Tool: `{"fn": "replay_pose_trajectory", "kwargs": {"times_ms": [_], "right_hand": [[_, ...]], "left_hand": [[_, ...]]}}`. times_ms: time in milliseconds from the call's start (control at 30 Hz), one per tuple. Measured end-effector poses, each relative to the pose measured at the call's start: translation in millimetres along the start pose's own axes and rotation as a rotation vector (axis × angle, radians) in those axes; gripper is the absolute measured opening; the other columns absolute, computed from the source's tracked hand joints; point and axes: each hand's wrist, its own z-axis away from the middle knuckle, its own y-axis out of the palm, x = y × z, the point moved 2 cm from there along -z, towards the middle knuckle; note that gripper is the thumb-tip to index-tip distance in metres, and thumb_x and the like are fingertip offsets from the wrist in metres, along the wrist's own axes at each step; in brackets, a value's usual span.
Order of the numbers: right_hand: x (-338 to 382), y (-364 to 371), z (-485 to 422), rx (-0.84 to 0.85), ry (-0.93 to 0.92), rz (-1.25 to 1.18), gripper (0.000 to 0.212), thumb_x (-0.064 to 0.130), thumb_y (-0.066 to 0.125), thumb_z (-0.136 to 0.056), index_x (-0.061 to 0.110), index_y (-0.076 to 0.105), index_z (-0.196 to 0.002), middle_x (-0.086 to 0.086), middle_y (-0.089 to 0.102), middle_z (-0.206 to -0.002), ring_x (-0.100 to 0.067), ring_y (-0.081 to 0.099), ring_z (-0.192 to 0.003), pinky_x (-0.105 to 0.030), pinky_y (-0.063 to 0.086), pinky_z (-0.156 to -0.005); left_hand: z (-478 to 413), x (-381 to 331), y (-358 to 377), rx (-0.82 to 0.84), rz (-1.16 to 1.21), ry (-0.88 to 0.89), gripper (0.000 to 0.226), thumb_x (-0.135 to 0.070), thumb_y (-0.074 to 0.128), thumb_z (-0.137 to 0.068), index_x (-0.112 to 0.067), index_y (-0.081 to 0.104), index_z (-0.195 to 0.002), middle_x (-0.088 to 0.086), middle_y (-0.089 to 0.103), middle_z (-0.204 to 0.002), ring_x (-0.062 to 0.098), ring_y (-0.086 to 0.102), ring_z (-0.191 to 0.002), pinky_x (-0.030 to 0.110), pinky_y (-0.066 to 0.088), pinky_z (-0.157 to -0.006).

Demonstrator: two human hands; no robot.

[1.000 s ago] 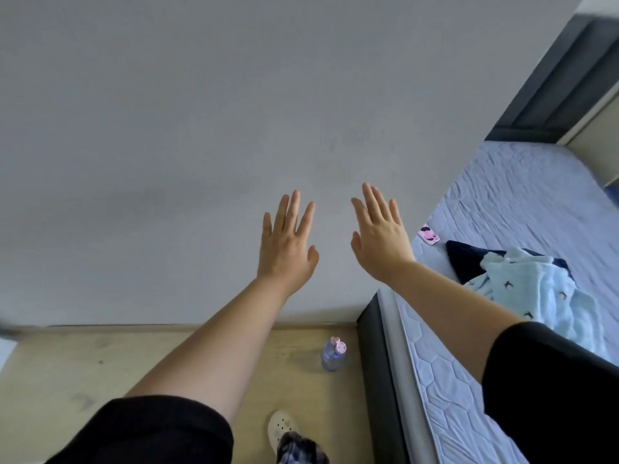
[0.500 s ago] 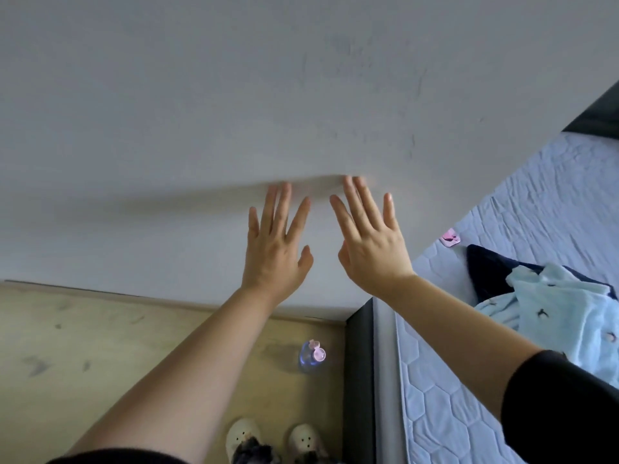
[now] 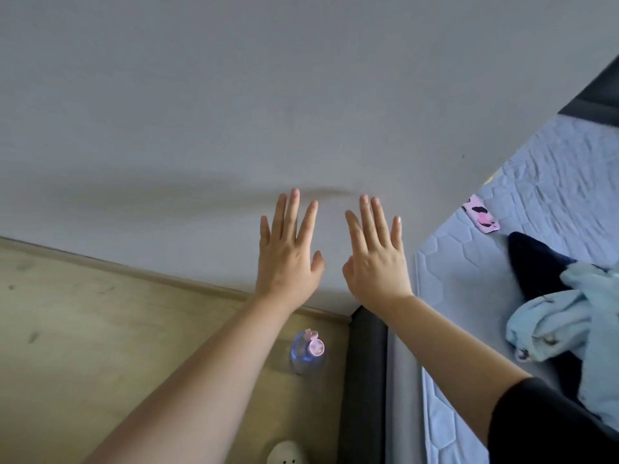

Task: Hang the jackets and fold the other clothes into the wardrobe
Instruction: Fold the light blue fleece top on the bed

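Note:
My left hand (image 3: pixel 288 252) and my right hand (image 3: pixel 376 259) are stretched out side by side in front of a plain grey wall, fingers straight and spread, holding nothing. A light blue garment (image 3: pixel 569 323) with small dark marks lies crumpled on the bed at the right. Under it lies a dark navy garment (image 3: pixel 532 262). Neither hand touches the clothes. No wardrobe shows in this view.
The bed's pale quilted mattress (image 3: pixel 469 262) fills the right side, with a dark frame edge (image 3: pixel 365 380). A pink patterned phone (image 3: pixel 480 217) lies on it near the wall. A clear bottle with a pink cap (image 3: pixel 306 351) stands on the wooden floor (image 3: pixel 100 346). A white shoe (image 3: pixel 286 453) shows below.
The view has swung down and left, showing more floor. Both hands stay raised and spread, now pointing more upright and slightly further apart.

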Motion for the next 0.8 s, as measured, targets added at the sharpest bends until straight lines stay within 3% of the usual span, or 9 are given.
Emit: {"fn": "replay_pose_trajectory", "kwargs": {"times_ms": [300,400,800], "right_hand": [[1.6,61.7,50.0,0.029,0.011,-0.048,0.079,0.01,0.064,-0.068,0.002,0.039,-0.143,-0.02,0.024,-0.154,-0.035,0.018,-0.144,-0.054,0.011,-0.112],[-14.0,58.2,69.5,0.075,0.023,-0.074,0.078,0.011,0.059,-0.075,0.005,0.031,-0.147,-0.017,0.015,-0.158,-0.033,0.009,-0.147,-0.053,0.006,-0.115],[-156.9,5.5,185.2,0.115,0.106,-0.124,0.074,0.015,0.048,-0.083,0.008,0.019,-0.15,-0.014,0.004,-0.16,-0.029,-0.003,-0.148,-0.047,-0.004,-0.117]], "left_hand": [[44.9,4.8,72.4,0.0,-0.068,-0.006,0.082,-0.024,0.061,-0.086,-0.017,0.015,-0.153,0.008,0.0,-0.161,0.029,0.0,-0.148,0.052,0.009,-0.116],[60.1,-15.4,74.6,-0.012,-0.097,-0.027,0.08,-0.024,0.058,-0.087,-0.018,0.013,-0.153,0.007,-0.003,-0.161,0.028,-0.003,-0.148,0.051,0.007,-0.116],[96.4,-201.6,91.6,0.049,-0.193,0.042,0.075,-0.027,0.051,-0.092,-0.02,0.008,-0.153,0.005,-0.008,-0.161,0.026,-0.003,-0.148,0.048,0.005,-0.117]]}}
